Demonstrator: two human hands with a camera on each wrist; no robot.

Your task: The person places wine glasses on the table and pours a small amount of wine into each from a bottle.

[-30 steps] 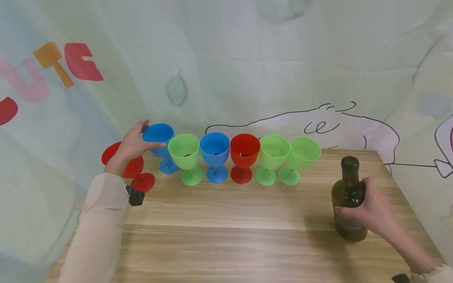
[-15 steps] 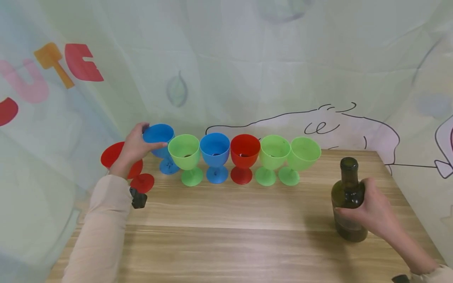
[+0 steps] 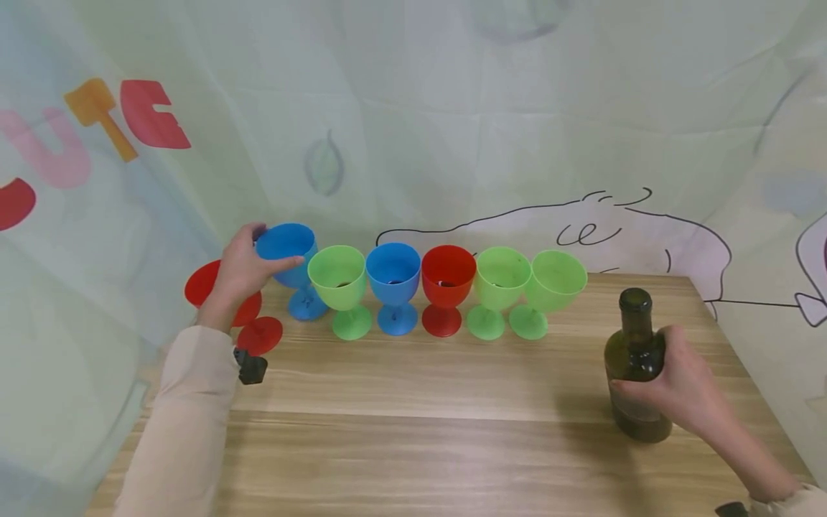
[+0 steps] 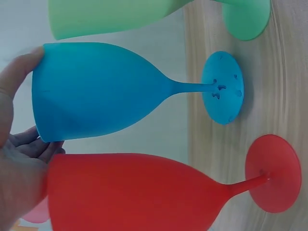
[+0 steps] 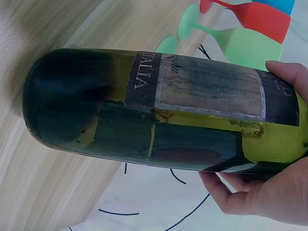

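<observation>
L hand (image 3: 243,270) pinches the matte blue plastic stemmed goblet (image 4: 103,91) at its rim, thumb one side, fingers the other. R hand (image 3: 686,384) wrapped round the shoulder of the dark green glass wine bottle (image 3: 636,357), upright, well right of blue goblet & nearer me. Tips: go light on the rim, thin plastic prob flexes; keep stem vert so the round foot sits flat (can't tell if it's fully down). Watch my wrist vs the red plastic goblet (image 4: 127,195), just left of blue one. Bottle's smooth, prob heavier, needs a firm grip; label (image 5: 211,86) worn. Light green plastic goblet (image 3: 338,283) just right of blue one, same deep bowl.
</observation>
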